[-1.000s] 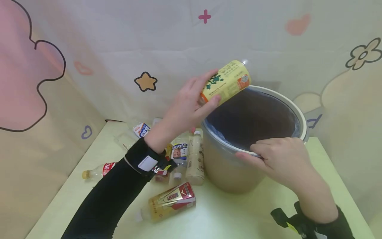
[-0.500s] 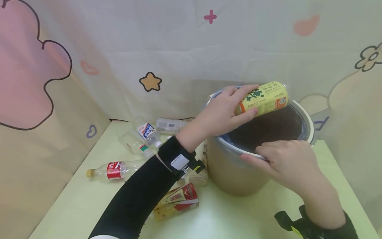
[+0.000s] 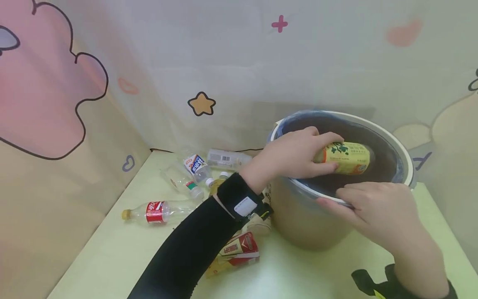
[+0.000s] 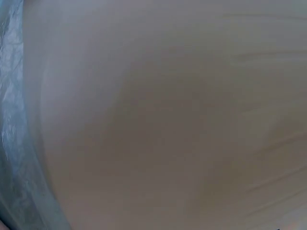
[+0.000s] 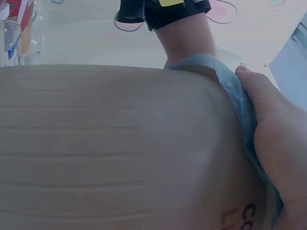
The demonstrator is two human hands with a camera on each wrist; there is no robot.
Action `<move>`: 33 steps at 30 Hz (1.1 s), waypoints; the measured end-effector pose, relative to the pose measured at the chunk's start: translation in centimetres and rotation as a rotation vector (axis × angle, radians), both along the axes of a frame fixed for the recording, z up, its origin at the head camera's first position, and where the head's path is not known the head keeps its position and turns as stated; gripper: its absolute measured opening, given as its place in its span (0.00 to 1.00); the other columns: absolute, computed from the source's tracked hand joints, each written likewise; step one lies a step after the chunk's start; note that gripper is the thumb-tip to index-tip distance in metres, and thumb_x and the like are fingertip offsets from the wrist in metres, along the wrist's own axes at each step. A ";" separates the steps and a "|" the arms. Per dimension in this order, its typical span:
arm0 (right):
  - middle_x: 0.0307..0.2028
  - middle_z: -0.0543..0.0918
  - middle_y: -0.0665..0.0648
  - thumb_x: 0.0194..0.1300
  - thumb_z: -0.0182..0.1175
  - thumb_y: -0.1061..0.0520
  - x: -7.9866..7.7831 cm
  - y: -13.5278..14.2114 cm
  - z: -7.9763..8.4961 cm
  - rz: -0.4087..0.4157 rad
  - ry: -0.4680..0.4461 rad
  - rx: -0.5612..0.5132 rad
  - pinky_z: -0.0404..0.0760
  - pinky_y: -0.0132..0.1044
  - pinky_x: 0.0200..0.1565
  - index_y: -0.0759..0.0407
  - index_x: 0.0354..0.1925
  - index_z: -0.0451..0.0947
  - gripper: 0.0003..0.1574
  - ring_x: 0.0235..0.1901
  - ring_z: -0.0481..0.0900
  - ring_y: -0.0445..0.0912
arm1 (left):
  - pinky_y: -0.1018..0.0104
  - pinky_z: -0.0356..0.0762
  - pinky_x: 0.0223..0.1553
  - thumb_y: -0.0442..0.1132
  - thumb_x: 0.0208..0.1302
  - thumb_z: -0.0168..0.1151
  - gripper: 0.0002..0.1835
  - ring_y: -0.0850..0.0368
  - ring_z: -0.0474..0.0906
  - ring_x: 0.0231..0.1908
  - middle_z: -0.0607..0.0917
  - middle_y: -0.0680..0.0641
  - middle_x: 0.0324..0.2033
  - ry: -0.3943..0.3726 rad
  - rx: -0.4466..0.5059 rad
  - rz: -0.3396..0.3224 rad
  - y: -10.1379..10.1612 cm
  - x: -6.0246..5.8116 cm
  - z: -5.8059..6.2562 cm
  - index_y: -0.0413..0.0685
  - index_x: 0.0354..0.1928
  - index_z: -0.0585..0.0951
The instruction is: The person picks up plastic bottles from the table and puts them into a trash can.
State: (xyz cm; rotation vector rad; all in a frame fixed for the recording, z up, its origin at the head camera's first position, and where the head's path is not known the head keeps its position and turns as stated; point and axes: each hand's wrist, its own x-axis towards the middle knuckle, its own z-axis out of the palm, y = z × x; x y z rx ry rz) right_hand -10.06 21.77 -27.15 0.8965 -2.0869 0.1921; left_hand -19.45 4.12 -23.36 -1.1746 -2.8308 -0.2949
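In the head view my left hand (image 3: 298, 153) grips a yellow-labelled drink bottle (image 3: 349, 158), lying on its side just within the mouth of the bin (image 3: 306, 224). A thin bluish bag lines this beige bin and folds over its pale rim (image 3: 405, 153). My right hand (image 3: 384, 214) holds the near rim, thumb outside and fingers curled over the edge. The right wrist view has the right hand (image 5: 283, 139) against the liner's edge (image 5: 240, 110), with my left wrist beyond. Bin wall (image 4: 158, 120) fills the left wrist view, hiding the left hand's grip there.
Several plastic bottles lie left of the bin, among them a red-labelled one with a yellow cap (image 3: 154, 211) and a white one (image 3: 228, 158). A red-and-yellow bottle (image 3: 242, 249) lies in front, partly behind my left sleeve. A patterned cloth (image 3: 231, 62) hangs behind the table.
My left hand has carried the yellow-labelled bottle rightward and down, from above the bin's left rim into its mouth. The right hand keeps its hold on the rim. The view has shifted slightly left.
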 end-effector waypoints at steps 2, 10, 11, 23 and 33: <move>0.12 0.51 0.36 0.58 0.47 0.28 0.2 0.4 -0.3 -0.005 0.006 -0.007 0.40 0.28 0.17 0.43 0.10 0.51 0.33 0.13 0.45 0.30 | 0.72 0.67 0.31 0.65 0.58 0.50 0.29 0.65 0.68 0.38 0.73 0.59 0.38 -0.027 -0.044 -0.009 0.5 0.1 -0.2 0.73 0.62 0.65; 0.11 0.54 0.37 0.59 0.47 0.29 0.2 0.3 -0.6 0.033 0.076 -0.058 0.40 0.27 0.17 0.44 0.09 0.55 0.33 0.12 0.49 0.30 | 0.71 0.69 0.44 0.66 0.57 0.50 0.26 0.68 0.69 0.46 0.75 0.62 0.46 -0.033 -0.081 0.006 0.6 0.4 -0.6 0.73 0.58 0.70; 0.11 0.54 0.37 0.59 0.48 0.29 0.2 0.3 -0.6 0.040 0.085 -0.068 0.40 0.27 0.17 0.44 0.09 0.56 0.33 0.12 0.49 0.30 | 0.71 0.69 0.44 0.66 0.57 0.50 0.26 0.68 0.70 0.46 0.75 0.62 0.46 -0.024 -0.079 0.004 0.5 0.4 -0.6 0.72 0.57 0.70; 0.11 0.51 0.38 0.59 0.48 0.30 0.0 -0.2 -0.7 0.056 0.129 -0.115 0.37 0.28 0.18 0.45 0.09 0.52 0.35 0.13 0.46 0.31 | 0.73 0.69 0.43 0.63 0.59 0.51 0.22 0.66 0.71 0.42 0.78 0.61 0.42 0.009 0.007 0.009 0.1 0.2 -0.5 0.65 0.51 0.76; 0.10 0.50 0.39 0.59 0.50 0.30 -0.6 -0.6 -0.5 0.075 0.168 -0.139 0.36 0.29 0.18 0.46 0.09 0.50 0.35 0.13 0.43 0.32 | 0.81 0.66 0.39 0.54 0.61 0.51 0.14 0.71 0.71 0.37 0.78 0.62 0.36 0.111 0.326 -0.046 -1.4 0.3 0.1 0.60 0.45 0.78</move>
